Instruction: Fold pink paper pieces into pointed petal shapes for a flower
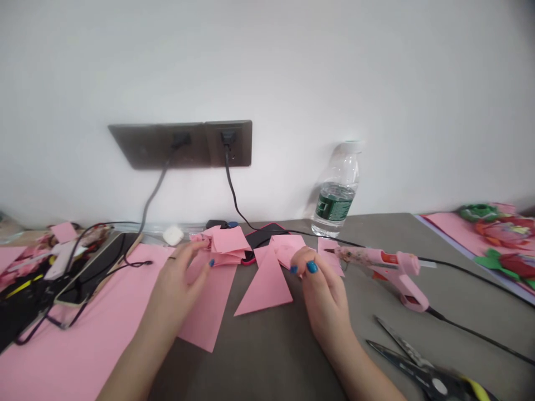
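My left hand (pixel 179 278) is at the left edge of a small stack of folded pink paper pieces (pixel 229 242), thumb and fingers apart. Its fingertips touch or nearly touch the stack; a firm hold does not show. A pink paper sheet (pixel 209 317) lies beneath. My right hand (pixel 324 289) is closed in a pinch on a curled piece of pink paper (pixel 285 254), partly hidden by the fingers. Under that piece, a pink paper triangle (pixel 267 287) lies on the grey table (pixel 259 356).
To the right lie a pink glue gun (pixel 387 260) and opened scissors (pixel 426 370). A water bottle (pixel 336 192) stands by the wall. Leftward are a phone (pixel 98 270), cables and a large pink sheet (pixel 83 345). Paper flowers (pixel 507 228) sit far right.
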`<state>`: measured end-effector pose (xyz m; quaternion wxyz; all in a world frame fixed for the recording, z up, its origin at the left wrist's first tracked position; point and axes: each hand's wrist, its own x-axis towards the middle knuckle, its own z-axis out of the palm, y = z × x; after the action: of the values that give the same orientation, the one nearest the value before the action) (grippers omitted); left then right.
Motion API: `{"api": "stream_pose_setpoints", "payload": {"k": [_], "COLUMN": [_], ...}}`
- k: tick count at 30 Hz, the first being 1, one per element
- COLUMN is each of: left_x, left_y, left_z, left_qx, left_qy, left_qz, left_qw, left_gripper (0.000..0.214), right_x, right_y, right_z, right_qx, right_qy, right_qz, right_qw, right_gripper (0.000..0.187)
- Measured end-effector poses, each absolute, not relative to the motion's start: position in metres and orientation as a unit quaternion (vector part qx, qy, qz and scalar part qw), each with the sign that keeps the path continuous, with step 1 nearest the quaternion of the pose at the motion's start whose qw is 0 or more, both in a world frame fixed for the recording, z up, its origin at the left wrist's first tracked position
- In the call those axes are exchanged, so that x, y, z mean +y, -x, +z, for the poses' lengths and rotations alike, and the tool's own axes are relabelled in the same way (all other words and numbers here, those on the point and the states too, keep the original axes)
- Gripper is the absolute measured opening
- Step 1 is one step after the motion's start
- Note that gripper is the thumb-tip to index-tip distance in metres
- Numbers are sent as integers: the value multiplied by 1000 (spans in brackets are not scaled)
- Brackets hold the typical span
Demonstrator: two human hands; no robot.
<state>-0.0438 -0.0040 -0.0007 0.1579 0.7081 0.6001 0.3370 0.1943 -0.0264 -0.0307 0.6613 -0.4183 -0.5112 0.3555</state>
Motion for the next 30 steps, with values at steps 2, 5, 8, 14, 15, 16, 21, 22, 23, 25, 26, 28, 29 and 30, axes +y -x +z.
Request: {"api": "stream_pose_setpoints", "payload": {"k": [2,5,8,14,15,16,21,22,23,25,26,28,29,30], "left_x": [0,-2,-11,-32,-38,-44,-79,-84,-89,-95,-97,-98,-98,-97], "left_y": [52,54,48,41,41,42,50,52,55,59,61,65,67,68], "left_z": [-6,-17,-23,-12,-12,-14,-37,-40,-43,-43,-42,-39,-38,-36], "left_qx": [661,690,674,664,667,668,678,688,697,720,732,757,769,775], "left_qy": [-666,-666,-704,-734,-733,-733,-726,-716,-705,-680,-666,-635,-619,-608], "left_qz": [305,241,185,37,23,21,59,62,70,89,102,127,138,145], "left_qw": [163,152,124,139,135,127,101,106,109,103,97,86,86,93], "left_gripper": [43,60,77,86,84,83,85,84,84,88,92,99,101,103], "right_x": [-28,-30,-30,-27,-26,-26,-25,-25,-24,-24,-24,-24,-23,-23], "right_y": [-194,-194,-193,-193,-193,-193,-191,-191,-191,-191,-190,-190,-190,-189], "right_z": [-30,-30,-31,-32,-32,-32,-33,-33,-33,-33,-34,-34,-34,-34], "right_qx": [-504,-505,-506,-502,-503,-505,-520,-522,-523,-524,-525,-526,-526,-527], "right_qy": [423,407,391,381,380,378,391,393,393,390,388,384,382,379], "right_qz": [322,310,322,338,341,343,345,344,345,352,357,366,370,374], "right_qw": [681,695,698,699,698,696,677,674,673,670,668,665,663,662], "right_gripper": [43,42,42,44,44,44,48,48,49,49,49,49,48,48]}}
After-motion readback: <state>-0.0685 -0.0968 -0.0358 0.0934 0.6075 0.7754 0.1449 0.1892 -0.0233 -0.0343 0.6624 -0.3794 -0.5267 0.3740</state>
